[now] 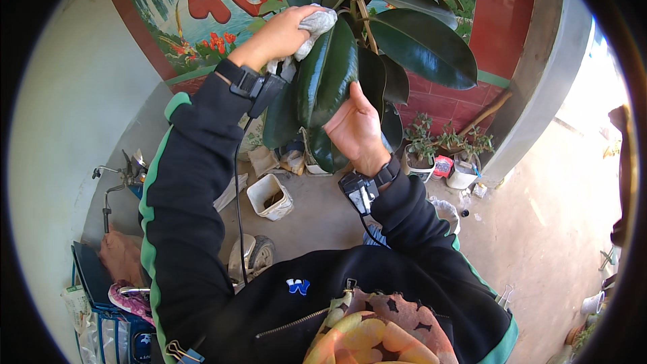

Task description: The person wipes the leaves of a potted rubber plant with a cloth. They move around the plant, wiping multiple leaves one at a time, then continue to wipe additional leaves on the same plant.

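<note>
A rubber plant with broad, dark, glossy leaves (424,45) stands before me. My left hand (280,35) grips a crumpled grey-white cloth (318,23), which rests against the upper left part of one hanging leaf (328,73). Lower down, my right hand (359,124) holds that same leaf near its tip. Its palm is turned up, the thumb lies at the leaf's right edge, and the other fingers are hidden behind the leaf. Black devices with cables are strapped to both wrists.
Behind the plant is a tiled picture wall (202,35). On the floor stand a white plastic bucket (270,197) and potted succulents (419,156), (462,172). To the left are a handlebar (106,194) and a wheel (263,253). A grey pillar (541,76) rises at the right.
</note>
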Available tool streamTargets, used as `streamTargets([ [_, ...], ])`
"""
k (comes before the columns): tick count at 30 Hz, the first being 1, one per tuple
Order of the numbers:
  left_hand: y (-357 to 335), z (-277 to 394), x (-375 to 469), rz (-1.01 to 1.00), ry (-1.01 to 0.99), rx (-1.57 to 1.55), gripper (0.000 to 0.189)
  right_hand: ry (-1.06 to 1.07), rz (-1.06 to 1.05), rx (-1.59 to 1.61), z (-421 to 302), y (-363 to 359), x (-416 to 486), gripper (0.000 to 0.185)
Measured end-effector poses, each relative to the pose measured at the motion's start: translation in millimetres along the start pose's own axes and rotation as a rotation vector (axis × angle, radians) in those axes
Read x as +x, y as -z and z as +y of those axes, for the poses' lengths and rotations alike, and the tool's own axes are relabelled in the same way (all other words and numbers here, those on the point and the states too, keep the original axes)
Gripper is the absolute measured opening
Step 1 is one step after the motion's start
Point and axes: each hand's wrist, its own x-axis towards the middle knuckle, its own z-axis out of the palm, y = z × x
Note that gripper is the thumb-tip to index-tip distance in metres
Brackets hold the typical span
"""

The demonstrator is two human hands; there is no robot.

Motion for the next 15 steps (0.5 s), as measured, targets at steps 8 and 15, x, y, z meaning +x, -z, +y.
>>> streamTargets([
  [8, 3.4, 19.9, -31.7, -0.077, 0.115, -0.279, 0.057, -0.007, 0.027, 0.004, -4.5, -0.2, -2.9, 0.051],
  [15, -32.9, 84.9, -135.5, 0.118, -0.129, 0.385, 0.055, -0.019, 0.027, 0.018, -3.0, -1.1, -0.4, 0.053],
])
